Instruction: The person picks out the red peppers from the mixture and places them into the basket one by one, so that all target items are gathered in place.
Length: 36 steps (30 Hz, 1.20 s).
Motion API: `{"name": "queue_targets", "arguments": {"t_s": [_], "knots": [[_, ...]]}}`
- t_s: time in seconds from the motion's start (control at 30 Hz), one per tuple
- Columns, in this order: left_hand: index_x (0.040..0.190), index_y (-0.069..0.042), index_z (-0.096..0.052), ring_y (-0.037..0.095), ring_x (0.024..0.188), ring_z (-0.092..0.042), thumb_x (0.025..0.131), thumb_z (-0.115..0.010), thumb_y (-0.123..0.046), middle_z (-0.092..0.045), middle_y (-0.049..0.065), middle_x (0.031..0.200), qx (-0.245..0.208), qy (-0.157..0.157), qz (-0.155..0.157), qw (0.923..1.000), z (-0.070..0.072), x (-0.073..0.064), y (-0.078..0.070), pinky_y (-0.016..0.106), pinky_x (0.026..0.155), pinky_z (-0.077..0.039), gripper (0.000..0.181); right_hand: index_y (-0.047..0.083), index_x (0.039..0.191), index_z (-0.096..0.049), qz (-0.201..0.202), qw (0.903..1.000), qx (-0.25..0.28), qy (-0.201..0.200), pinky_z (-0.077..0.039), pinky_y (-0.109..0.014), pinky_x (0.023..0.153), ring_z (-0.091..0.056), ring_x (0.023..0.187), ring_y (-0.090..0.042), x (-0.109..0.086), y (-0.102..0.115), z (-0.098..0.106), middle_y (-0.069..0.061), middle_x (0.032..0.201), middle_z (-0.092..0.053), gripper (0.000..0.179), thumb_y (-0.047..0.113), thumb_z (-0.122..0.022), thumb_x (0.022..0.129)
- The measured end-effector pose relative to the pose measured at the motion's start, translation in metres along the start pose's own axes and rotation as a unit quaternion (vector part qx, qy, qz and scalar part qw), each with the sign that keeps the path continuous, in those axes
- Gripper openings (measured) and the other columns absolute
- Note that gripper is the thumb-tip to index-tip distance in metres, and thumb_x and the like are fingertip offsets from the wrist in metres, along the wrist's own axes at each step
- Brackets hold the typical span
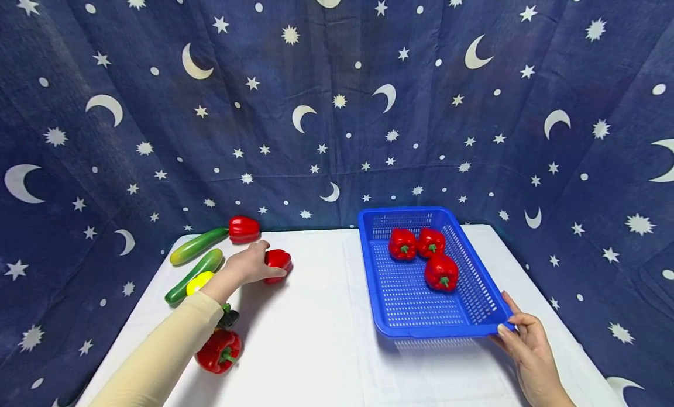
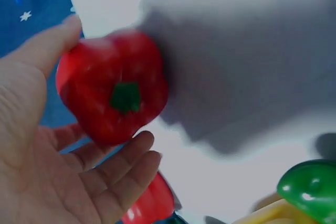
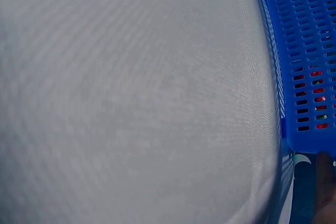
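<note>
Far L on the cloth (image 1: 326,337): 2 cukes (image 1: 199,245), then a yellow thing (image 1: 199,282) part-hidden by the sleeve (image 1: 163,348), & a near pepper (image 1: 213,353) just beside it. A back pepper (image 1: 244,230) sits by a cuke's tip.

L hand (image 1: 245,263) grips the held pepper (image 1: 277,262), thumb one side, fingers the other; can't tell if it's lifted. Prob. hollow plastic or foam: v. light, fairly stiff, not fragile. Skin's glossy, so maybe slick, & the round lobes could roll. Best hold: thumb & fingers across the widest part, in the grooves btwn lobes; stem looks too stubby to trust.

Well apart, to R: blue basket (image 1: 429,331) w/ 3 peppers (image 1: 439,269) inside, toward its far end. Looks like thin moulded plastic: light, stiffish, walls may flex; take it by the rim & keep it level, or contents could roll. R hand (image 1: 534,348) pinches the rim at the near R corner, thumb on top.
</note>
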<state>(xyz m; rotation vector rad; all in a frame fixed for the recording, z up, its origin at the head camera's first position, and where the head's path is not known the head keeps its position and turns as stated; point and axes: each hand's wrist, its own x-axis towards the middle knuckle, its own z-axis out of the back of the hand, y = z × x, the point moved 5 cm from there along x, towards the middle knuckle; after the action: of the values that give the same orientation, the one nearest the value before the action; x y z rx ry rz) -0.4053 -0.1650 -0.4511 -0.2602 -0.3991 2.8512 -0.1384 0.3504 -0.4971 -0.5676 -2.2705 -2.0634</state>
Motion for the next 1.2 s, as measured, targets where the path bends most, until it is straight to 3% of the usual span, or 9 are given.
{"name": "queue_targets", "arguments": {"t_s": [0.1, 0.2, 0.3, 0.43, 0.67, 0.83, 0.93, 1.07, 1.2], "knots": [[0.150, 0.004, -0.041, 0.043, 0.126, -0.053, 0.088, -0.071, -0.055, -0.051, 0.028, 0.142, -0.039, 0.026, -0.031, 0.9984, 0.002, 0.002, 0.002, 0.060, 0.103, -0.045, 0.091, 0.012, 0.120, -0.042, 0.003, 1.0000, 0.002, 0.002, -0.054, -0.022, 0.092, -0.047, 0.134, -0.004, 0.000, -0.001, 0.000, -0.005, 0.168, -0.023, 0.023, -0.005, -0.046, 0.105], [0.158, 0.002, -0.031, 0.044, 0.144, -0.034, 0.099, -0.059, -0.043, -0.034, 0.028, 0.158, -0.117, 0.062, -0.071, 0.9886, 0.003, 0.004, 0.005, 0.062, 0.115, -0.031, 0.079, 0.012, 0.120, -0.042, 0.007, 1.0000, 0.004, 0.005, -0.054, -0.022, 0.092, -0.047, 0.134, -0.004, 0.000, -0.001, 0.001, -0.005, 0.168, -0.023, 0.023, -0.006, -0.045, 0.105], [0.160, -0.003, -0.030, 0.041, 0.143, -0.036, 0.102, -0.052, -0.025, -0.032, 0.025, 0.160, -0.196, 0.098, -0.092, 0.9713, 0.001, 0.006, 0.008, 0.058, 0.115, -0.031, 0.066, 0.011, 0.121, -0.041, 0.008, 0.9999, 0.002, 0.006, -0.054, -0.022, 0.092, -0.046, 0.134, -0.004, 0.000, -0.001, 0.000, -0.005, 0.168, -0.022, 0.023, -0.006, -0.045, 0.105], [0.156, -0.007, -0.042, 0.033, 0.125, -0.049, 0.100, -0.049, -0.020, -0.048, 0.018, 0.149, -0.234, 0.126, -0.070, 0.9614, -0.004, 0.006, 0.012, 0.047, 0.103, -0.044, 0.057, 0.011, 0.121, -0.041, 0.004, 1.0000, -0.003, 0.004, -0.054, -0.022, 0.092, -0.046, 0.134, -0.004, 0.000, -0.001, 0.000, -0.005, 0.167, -0.022, 0.023, -0.005, -0.045, 0.105], [0.150, 0.000, -0.048, 0.029, 0.118, -0.057, 0.102, -0.056, -0.027, -0.056, 0.018, 0.140, -0.229, 0.128, -0.051, 0.9637, -0.006, 0.005, 0.016, 0.045, 0.100, -0.051, 0.056, 0.011, 0.120, -0.042, 0.001, 1.0000, -0.002, -0.002, -0.054, -0.022, 0.092, -0.047, 0.134, -0.004, 0.001, -0.001, 0.000, -0.006, 0.168, -0.021, 0.022, -0.005, -0.046, 0.106], [0.144, 0.003, -0.052, 0.023, 0.104, -0.064, 0.098, -0.067, -0.033, -0.063, 0.016, 0.128, -0.229, 0.120, -0.052, 0.9646, -0.006, 0.003, 0.013, 0.037, 0.088, -0.058, 0.060, 0.011, 0.120, -0.042, 0.004, 1.0000, 0.002, -0.003, -0.054, -0.022, 0.092, -0.048, 0.133, -0.004, 0.001, 0.000, 0.001, -0.006, 0.168, -0.022, 0.023, -0.006, -0.046, 0.105], [0.142, 0.004, -0.052, 0.021, 0.100, -0.065, 0.096, -0.070, -0.038, -0.062, 0.016, 0.128, -0.212, 0.106, -0.057, 0.9699, -0.005, 0.001, 0.013, 0.035, 0.085, -0.059, 0.064, 0.012, 0.120, -0.041, 0.004, 1.0000, 0.003, -0.003, -0.054, -0.022, 0.092, -0.048, 0.133, -0.003, 0.001, -0.001, 0.001, -0.005, 0.168, -0.022, 0.023, -0.006, -0.046, 0.105], [0.147, 0.003, -0.046, 0.031, 0.114, -0.060, 0.095, -0.069, -0.047, -0.055, 0.022, 0.139, -0.177, 0.092, -0.056, 0.9784, -0.006, -0.001, 0.014, 0.043, 0.095, -0.054, 0.076, 0.012, 0.119, -0.042, 0.007, 1.0000, 0.002, -0.002, -0.054, -0.022, 0.092, -0.048, 0.132, -0.004, 0.001, -0.001, 0.001, -0.005, 0.167, -0.024, 0.023, -0.006, -0.046, 0.105], [0.157, -0.001, -0.034, 0.041, 0.136, -0.044, 0.091, -0.072, -0.051, -0.041, 0.025, 0.153, -0.178, 0.105, -0.060, 0.9765, -0.009, -0.004, 0.013, 0.056, 0.110, -0.041, 0.091, 0.012, 0.119, -0.042, 0.009, 0.9999, 0.004, -0.001, -0.054, -0.022, 0.092, -0.048, 0.133, -0.004, 0.000, -0.001, 0.000, -0.004, 0.167, -0.026, 0.023, -0.006, -0.046, 0.105]]}}
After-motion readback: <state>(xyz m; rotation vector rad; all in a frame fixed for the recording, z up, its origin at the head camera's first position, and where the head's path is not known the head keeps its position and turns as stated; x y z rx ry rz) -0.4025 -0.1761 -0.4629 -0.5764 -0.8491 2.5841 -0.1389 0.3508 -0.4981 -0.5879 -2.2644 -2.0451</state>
